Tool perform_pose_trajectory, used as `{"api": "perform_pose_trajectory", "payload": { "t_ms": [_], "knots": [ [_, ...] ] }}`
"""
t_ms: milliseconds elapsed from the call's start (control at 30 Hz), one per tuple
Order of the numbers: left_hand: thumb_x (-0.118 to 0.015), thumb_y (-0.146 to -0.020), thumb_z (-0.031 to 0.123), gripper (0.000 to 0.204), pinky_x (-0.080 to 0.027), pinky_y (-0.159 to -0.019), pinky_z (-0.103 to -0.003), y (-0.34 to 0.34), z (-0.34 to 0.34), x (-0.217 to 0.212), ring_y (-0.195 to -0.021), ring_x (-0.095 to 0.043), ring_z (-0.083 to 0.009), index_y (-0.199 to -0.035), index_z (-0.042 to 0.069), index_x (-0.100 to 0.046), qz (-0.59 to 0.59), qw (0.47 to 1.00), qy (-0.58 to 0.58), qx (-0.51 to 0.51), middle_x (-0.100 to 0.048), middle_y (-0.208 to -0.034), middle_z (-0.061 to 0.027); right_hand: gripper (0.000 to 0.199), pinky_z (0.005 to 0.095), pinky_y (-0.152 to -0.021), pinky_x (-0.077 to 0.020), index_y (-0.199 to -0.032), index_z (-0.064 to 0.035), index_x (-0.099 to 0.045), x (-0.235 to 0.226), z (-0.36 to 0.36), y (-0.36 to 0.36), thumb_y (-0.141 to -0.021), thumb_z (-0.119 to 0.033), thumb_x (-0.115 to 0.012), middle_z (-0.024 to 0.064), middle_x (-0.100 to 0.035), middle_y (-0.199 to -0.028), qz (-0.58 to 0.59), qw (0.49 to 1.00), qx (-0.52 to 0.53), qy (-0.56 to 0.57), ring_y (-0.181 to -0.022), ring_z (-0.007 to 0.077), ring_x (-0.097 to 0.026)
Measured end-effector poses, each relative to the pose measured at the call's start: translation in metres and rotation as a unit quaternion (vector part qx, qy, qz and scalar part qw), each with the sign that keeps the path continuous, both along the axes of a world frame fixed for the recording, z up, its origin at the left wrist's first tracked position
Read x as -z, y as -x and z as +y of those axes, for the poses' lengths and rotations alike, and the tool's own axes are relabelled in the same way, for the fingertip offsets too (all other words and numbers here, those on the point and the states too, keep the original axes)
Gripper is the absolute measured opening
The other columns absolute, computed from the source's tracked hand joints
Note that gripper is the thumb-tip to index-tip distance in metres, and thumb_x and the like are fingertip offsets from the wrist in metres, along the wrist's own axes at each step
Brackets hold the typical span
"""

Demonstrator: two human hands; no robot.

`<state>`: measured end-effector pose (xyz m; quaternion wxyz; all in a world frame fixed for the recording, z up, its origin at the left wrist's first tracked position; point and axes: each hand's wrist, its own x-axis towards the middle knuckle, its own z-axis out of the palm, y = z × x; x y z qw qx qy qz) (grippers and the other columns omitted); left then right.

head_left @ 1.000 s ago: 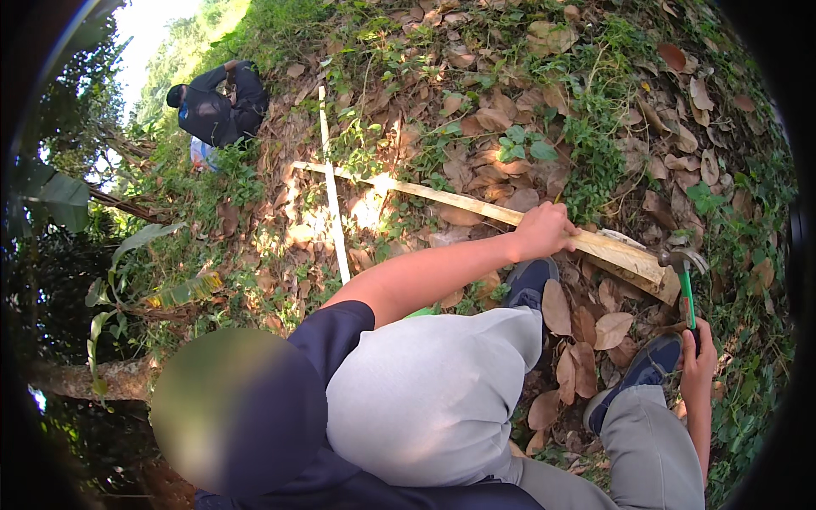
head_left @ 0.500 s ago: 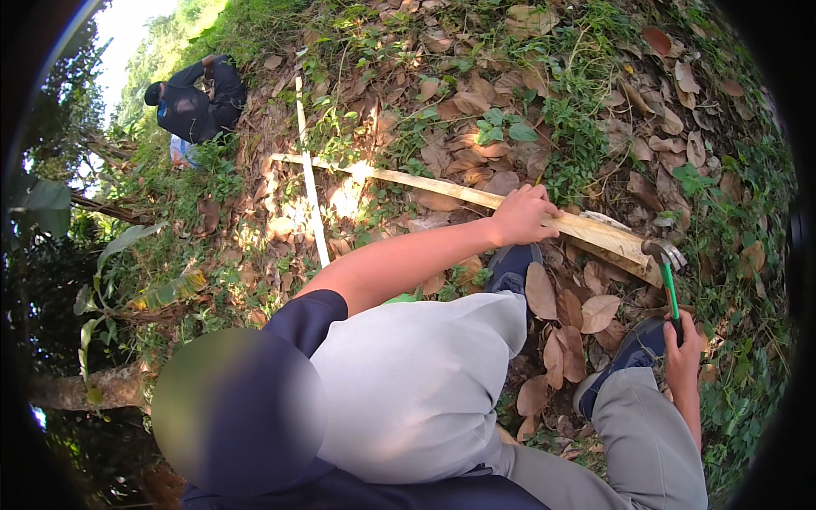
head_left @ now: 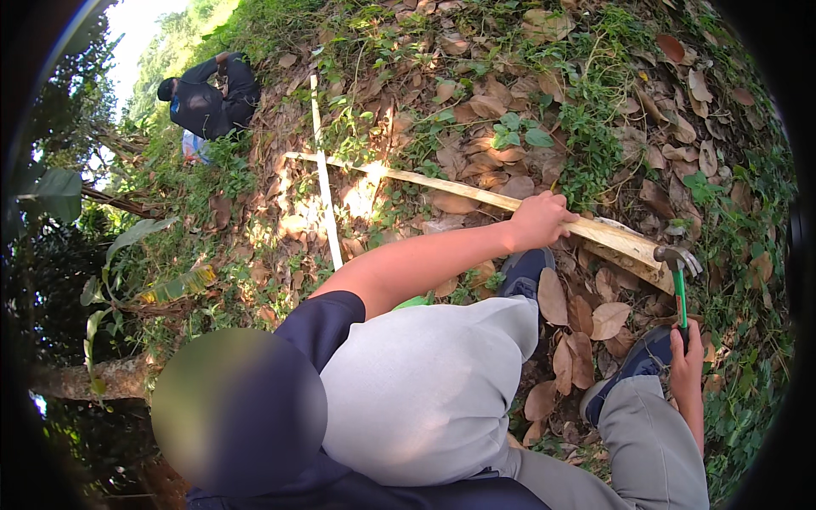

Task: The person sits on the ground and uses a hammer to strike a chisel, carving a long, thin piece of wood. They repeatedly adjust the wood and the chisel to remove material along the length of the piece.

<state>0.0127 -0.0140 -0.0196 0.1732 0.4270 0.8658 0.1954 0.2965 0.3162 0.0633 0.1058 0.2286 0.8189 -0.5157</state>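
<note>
A long, pale wooden batten (head_left: 442,184) runs from the left middle of the view to the right, low over the leaf litter. My left hand (head_left: 541,221) is closed around it near its right end. My right hand (head_left: 688,347) grips the dark lower handle of a claw hammer (head_left: 679,285) with a green shaft. The steel hammer head is at the end of the batten; whether they touch I cannot tell. Under that end lies a second piece of wood (head_left: 633,267), partly hidden by the batten.
Another thin wooden strip (head_left: 326,200) crosses the batten's far end. Dry brown leaves (head_left: 609,316) and green plants cover the ground. My shoes (head_left: 631,365) are close below the wood. Upper left, a person in dark clothes (head_left: 208,106) crouches. A trunk (head_left: 102,380) lies at left.
The whole view has shifted slightly to the right. My left hand keeps its hold on the batten, and the hammer head stays by the batten's end.
</note>
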Motion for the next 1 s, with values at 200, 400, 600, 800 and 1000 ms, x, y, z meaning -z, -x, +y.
{"api": "perform_pose_trajectory", "payload": {
  "t_ms": [200, 400, 600, 800, 1000],
  "knots": [
    [-0.08, -0.086, 0.026, 0.037, -0.054, -0.087, -0.042, -0.006, -0.001, 0.001, -0.102, -0.061, -0.031, -0.123, 0.021, -0.079, 0.016, 1.0, 0.009, -0.011, -0.063, -0.1, -0.0078, 0.018, 0.026, -0.063, -0.0329, -0.114, -0.0032, -0.059, -0.002, 0.001, 0.005, -0.11, -0.02, -0.054, -0.0031, -0.044, -0.08, -0.033, 0.997, 0.041, 0.058, -0.073, 0.0069, -0.04],
    [-0.081, -0.084, 0.028, 0.041, -0.052, -0.09, -0.045, -0.007, -0.004, 0.002, -0.106, -0.059, -0.031, -0.124, 0.022, -0.078, 0.017, 1.0, 0.012, -0.008, -0.062, -0.105, -0.0074, 0.026, 0.0278, -0.057, -0.0309, -0.096, -0.0052, -0.055, 0.005, 0.009, 0.002, -0.11, -0.027, -0.053, -0.0043, -0.041, -0.073, -0.035, 0.997, 0.032, 0.062, -0.066, 0.0058, -0.038],
    [-0.084, -0.081, 0.023, 0.046, -0.054, -0.088, -0.04, 0.0, 0.002, -0.002, -0.1, -0.062, -0.0285, -0.127, 0.02, -0.078, 0.007, 1.0, -0.003, 0.009, -0.063, -0.098, -0.0063, 0.029, 0.0302, -0.056, -0.033, -0.096, -0.0035, -0.057, -0.003, 0.008, 0.0, -0.109, -0.029, -0.056, -0.0015, -0.045, -0.068, -0.018, 0.999, 0.034, 0.004, -0.064, 0.0084, -0.041],
    [-0.08, -0.087, 0.024, 0.043, -0.056, -0.083, -0.043, 0.001, 0.0, -0.005, -0.095, -0.068, -0.0308, -0.129, 0.016, -0.076, 0.043, 0.999, 0.011, 0.029, -0.068, -0.098, -0.008, 0.033, 0.0372, -0.056, -0.038, -0.103, -0.0012, -0.059, -0.002, 0.012, 0.009, -0.111, -0.032, -0.051, 0.0095, -0.05, -0.066, -0.002, 0.999, -0.007, -0.049, -0.058, 0.0192, -0.048],
    [-0.082, -0.085, 0.026, 0.043, -0.055, -0.084, -0.044, 0.008, 0.01, -0.012, -0.098, -0.068, -0.0308, -0.128, 0.021, -0.077, 0.018, 0.997, 0.068, 0.031, -0.068, -0.101, -0.0077, 0.034, 0.0387, -0.057, -0.0387, -0.103, -0.0007, -0.061, -0.003, 0.008, 0.008, -0.112, -0.033, -0.052, 0.0118, -0.053, -0.066, 0.005, 0.998, 0.009, -0.068, -0.058, 0.0234, -0.05]
  ]
}}
